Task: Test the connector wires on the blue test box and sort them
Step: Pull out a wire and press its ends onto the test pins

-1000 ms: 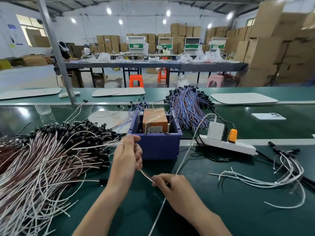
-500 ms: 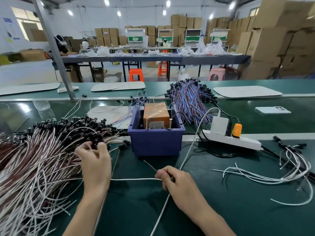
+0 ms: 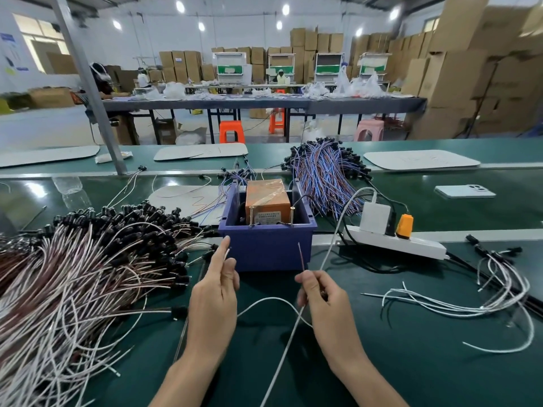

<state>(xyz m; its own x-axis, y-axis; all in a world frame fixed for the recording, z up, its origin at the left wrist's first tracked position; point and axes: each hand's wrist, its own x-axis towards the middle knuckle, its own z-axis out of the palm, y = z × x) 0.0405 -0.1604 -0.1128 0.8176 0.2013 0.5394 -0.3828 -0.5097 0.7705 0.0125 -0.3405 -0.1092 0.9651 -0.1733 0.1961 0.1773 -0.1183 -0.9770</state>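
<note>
Connector wire in right hand

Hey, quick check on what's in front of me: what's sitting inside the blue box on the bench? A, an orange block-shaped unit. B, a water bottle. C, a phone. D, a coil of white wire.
A: the blue test box holds an orange block just behind two upright screws, while the phone lies apart on the belt to the right.
</note>
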